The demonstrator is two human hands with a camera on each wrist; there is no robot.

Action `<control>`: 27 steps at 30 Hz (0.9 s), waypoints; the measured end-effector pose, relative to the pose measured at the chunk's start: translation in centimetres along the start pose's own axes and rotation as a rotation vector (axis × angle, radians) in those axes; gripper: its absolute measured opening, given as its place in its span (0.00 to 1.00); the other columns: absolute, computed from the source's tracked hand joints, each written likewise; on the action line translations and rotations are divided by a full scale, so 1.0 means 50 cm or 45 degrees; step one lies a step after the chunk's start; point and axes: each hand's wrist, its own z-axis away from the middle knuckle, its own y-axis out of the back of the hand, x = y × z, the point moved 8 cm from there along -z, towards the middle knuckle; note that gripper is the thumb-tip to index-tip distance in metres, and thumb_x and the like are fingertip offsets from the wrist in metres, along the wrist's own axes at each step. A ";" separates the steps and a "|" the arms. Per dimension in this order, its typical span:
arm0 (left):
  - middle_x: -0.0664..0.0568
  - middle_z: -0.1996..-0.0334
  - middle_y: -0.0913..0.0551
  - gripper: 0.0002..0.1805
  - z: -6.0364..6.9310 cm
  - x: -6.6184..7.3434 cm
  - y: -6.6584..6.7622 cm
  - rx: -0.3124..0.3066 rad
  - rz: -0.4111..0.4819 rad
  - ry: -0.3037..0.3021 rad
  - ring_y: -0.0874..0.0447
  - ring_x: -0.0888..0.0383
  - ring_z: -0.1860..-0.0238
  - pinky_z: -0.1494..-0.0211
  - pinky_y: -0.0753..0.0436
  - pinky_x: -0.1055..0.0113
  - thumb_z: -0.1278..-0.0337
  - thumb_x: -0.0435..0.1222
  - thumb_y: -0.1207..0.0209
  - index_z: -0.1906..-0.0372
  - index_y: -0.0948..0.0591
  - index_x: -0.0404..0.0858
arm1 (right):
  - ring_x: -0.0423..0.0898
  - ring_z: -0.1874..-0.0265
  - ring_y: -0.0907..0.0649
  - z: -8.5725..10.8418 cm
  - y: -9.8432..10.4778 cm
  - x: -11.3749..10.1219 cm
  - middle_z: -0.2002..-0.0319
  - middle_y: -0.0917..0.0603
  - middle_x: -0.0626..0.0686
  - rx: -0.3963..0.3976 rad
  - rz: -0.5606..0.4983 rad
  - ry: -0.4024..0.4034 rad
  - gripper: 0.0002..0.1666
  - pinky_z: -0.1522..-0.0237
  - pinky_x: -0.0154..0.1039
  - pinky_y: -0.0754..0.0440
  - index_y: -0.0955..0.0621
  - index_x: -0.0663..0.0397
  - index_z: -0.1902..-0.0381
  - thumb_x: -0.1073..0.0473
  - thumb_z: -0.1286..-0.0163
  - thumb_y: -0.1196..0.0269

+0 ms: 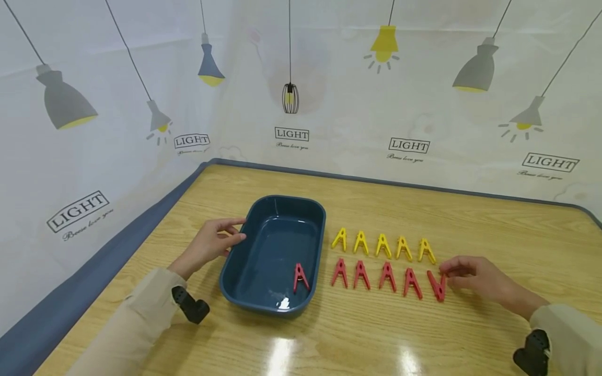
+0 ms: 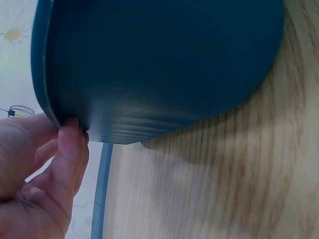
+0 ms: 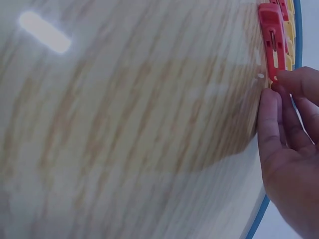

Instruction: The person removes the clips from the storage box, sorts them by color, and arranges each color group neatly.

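A dark blue rectangular basin [image 1: 226, 279] with rounded corners stands on the table. My left hand [image 1: 209, 243] pinches its left rim; in the left wrist view, the fingers [image 2: 70, 144] lie against the basin's wall [image 2: 149, 64]. One red clothespin [image 1: 299, 278] lies inside the basin, near its right wall. To the right of the basin are a row of yellow clothespins [image 1: 382, 245] and, nearer me, a row of red clothespins [image 1: 361, 275]. At the right end of the red row, my right hand [image 1: 479, 277] pinches one leg of a red clothespin [image 1: 438, 290], its legs pointing away from me.
The wooden table [image 1: 357, 334] has a blue edge [image 1: 376, 183] along its back and left. Behind it hangs a pale curtain [image 1: 338, 62] printed with lamps. Both wrists carry black cameras [image 1: 190, 304].
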 end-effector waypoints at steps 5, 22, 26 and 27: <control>0.45 0.66 0.24 0.25 0.000 -0.001 0.001 0.003 -0.004 0.006 0.20 0.57 0.71 0.72 0.21 0.64 0.44 0.37 0.45 0.40 0.31 0.37 | 0.35 0.66 0.23 -0.002 -0.003 0.005 0.57 0.23 0.62 -0.048 -0.029 -0.042 0.19 0.66 0.33 0.23 0.28 0.75 0.53 0.65 0.37 0.44; 0.45 0.67 0.24 0.25 0.000 0.000 0.002 -0.008 0.009 0.015 0.20 0.57 0.70 0.72 0.21 0.64 0.43 0.38 0.45 0.40 0.31 0.38 | 0.31 0.68 0.23 0.015 0.004 0.011 0.64 0.20 0.52 -0.017 0.086 0.029 0.13 0.68 0.31 0.24 0.23 0.71 0.60 0.63 0.38 0.43; 0.45 0.67 0.24 0.25 0.002 0.003 0.004 -0.011 0.011 0.015 0.20 0.57 0.71 0.72 0.21 0.63 0.43 0.37 0.45 0.40 0.31 0.37 | 0.33 0.71 0.25 0.026 0.003 0.016 0.64 0.21 0.53 0.012 0.087 -0.059 0.15 0.72 0.32 0.25 0.23 0.68 0.59 0.60 0.38 0.42; 0.44 0.67 0.24 0.25 0.002 0.004 0.005 -0.011 0.012 0.016 0.20 0.57 0.71 0.72 0.21 0.63 0.43 0.37 0.45 0.40 0.31 0.37 | 0.33 0.72 0.26 0.029 0.002 0.016 0.65 0.21 0.53 0.011 0.081 -0.080 0.15 0.73 0.33 0.25 0.23 0.68 0.59 0.59 0.37 0.43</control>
